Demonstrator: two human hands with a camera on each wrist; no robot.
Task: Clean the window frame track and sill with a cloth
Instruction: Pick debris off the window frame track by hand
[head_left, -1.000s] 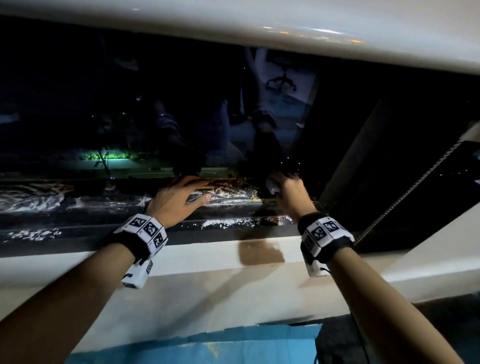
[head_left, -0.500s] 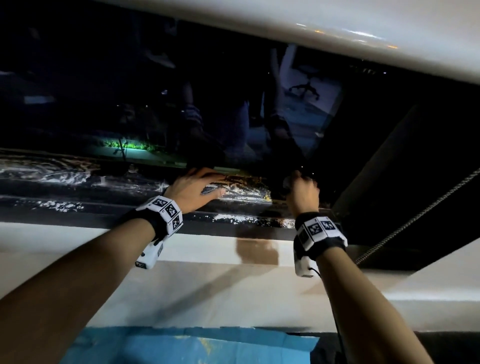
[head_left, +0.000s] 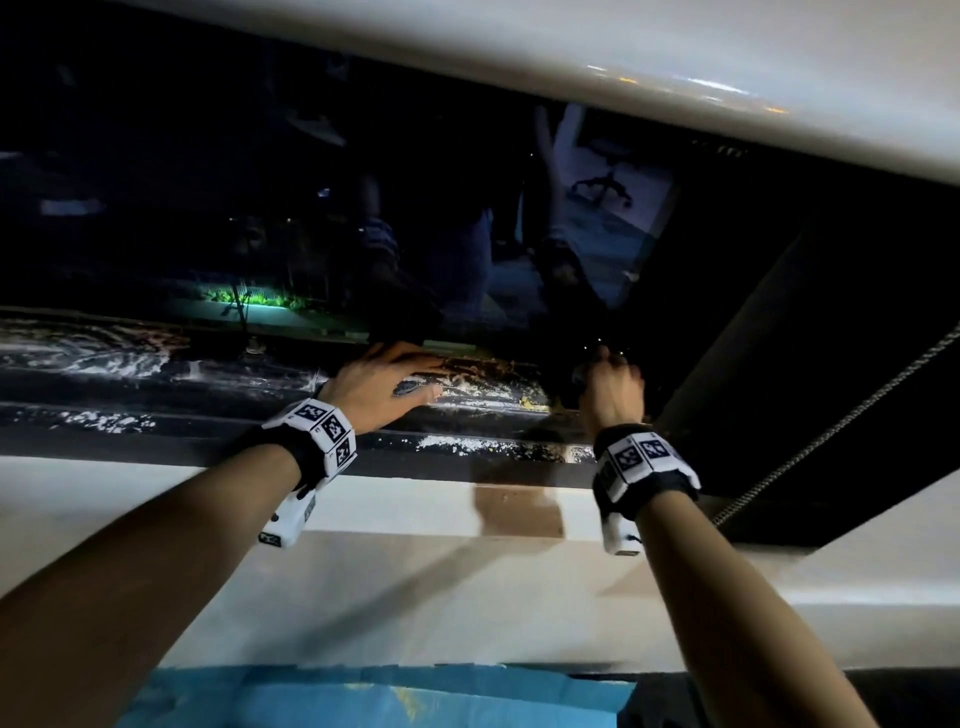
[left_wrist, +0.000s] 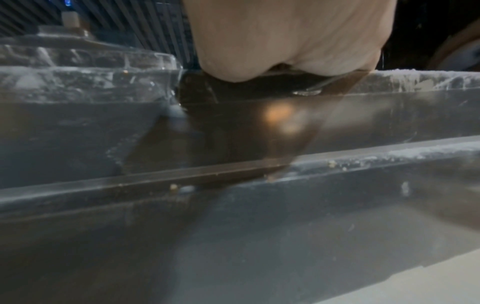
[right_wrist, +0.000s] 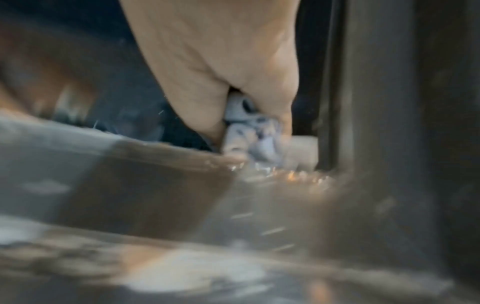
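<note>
- Track (head_left: 483, 397): white residue and brown grime remain along its length; cleaning looks far from done.
- Cloth (right_wrist: 255, 131): bunched at the track's right end.
- Right hand (head_left: 610, 392): fingers pinch the cloth.
- Left hand (head_left: 382, 387): fingers flat, pressing the track.
- Sill (head_left: 415, 514): brown stain remains.

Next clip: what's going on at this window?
A person is cleaning a dark window track at night. The right hand grips a bunched pale cloth and works it into the track's right end, beside the upright frame. The left hand rests flat on the track. White residue and brownish grime still streak the track to the left and between the hands.
</note>
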